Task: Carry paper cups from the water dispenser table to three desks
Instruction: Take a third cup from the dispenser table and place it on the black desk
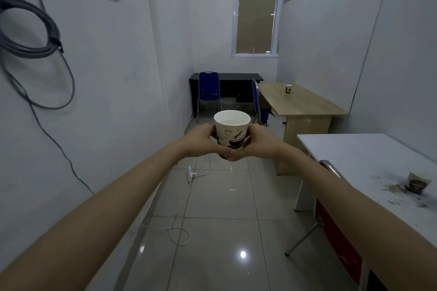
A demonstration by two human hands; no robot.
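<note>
Paper cup [232,129] upright between both hands' grip (left hand [201,140], right hand [259,143]).

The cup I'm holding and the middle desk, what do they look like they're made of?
The held cup looks like paper: matte white inside, rolled rim, printed brown cup drawings on the outside. The middle desk looks like light wood-grain laminate board with a flat, low-sheen top, though solid wood can't be ruled out.

no readable text, labels or numbers anywhere.
</note>
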